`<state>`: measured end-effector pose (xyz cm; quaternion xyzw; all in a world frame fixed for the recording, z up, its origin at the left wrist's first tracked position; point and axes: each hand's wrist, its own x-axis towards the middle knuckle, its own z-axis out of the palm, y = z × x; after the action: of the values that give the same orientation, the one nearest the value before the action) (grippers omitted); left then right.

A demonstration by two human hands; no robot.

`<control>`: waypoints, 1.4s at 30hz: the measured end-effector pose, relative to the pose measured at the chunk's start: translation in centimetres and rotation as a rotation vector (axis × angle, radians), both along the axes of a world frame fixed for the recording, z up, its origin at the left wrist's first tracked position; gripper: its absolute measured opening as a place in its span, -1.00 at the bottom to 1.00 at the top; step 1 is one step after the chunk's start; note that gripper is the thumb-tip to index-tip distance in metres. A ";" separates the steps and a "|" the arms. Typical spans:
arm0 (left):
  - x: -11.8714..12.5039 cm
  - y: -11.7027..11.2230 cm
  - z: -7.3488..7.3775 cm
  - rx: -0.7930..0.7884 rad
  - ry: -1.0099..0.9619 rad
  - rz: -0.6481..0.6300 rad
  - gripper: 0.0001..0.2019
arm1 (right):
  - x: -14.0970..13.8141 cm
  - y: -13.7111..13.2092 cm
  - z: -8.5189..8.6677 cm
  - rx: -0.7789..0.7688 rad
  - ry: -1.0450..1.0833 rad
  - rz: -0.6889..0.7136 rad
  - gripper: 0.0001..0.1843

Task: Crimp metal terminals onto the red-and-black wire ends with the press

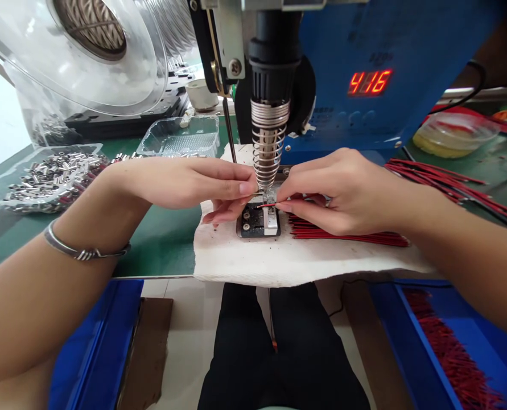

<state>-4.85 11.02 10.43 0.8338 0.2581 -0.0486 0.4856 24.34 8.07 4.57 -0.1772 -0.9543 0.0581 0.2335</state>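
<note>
My right hand (pixel 338 191) pinches a short red wire (pixel 267 205) and holds its tip at the small die block (pixel 259 219) under the press head with its coiled spring (pixel 269 145). My left hand (pixel 193 182) reaches in from the left, fingers pinched together at the same spot, apparently on a tiny metal terminal that I cannot make out. A bundle of red wires (pixel 347 234) lies on the white cloth (pixel 279 259) under my right hand. The blue machine (pixel 385 45) behind shows 416 on its red counter (pixel 369 82).
A clear tray of small metal terminals (pixel 52 176) sits at the left, another clear tray (pixel 180 136) behind it, a large clear reel (pixel 78 45) above. More red wires (pixel 449 182) lie at the right. Blue bins (pixel 449 341) with red wires stand below the table edge.
</note>
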 end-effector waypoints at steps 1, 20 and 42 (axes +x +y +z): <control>0.0 0.0 0.0 -0.006 0.006 -0.002 -0.40 | 0.0 0.0 0.0 0.000 0.000 0.002 -0.77; -0.2 0.3 -0.9 0.098 -0.034 -0.016 -0.41 | 0.0 -0.1 0.0 0.002 0.008 0.018 -0.78; 0.3 -0.1 -0.8 0.142 0.038 0.011 -0.64 | 0.0 -0.2 0.1 -0.006 -0.013 -0.009 -0.76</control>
<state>-4.52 10.96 9.61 0.8637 0.2746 -0.0433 0.4204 24.33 7.83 4.62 -0.1823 -0.9548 0.0586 0.2273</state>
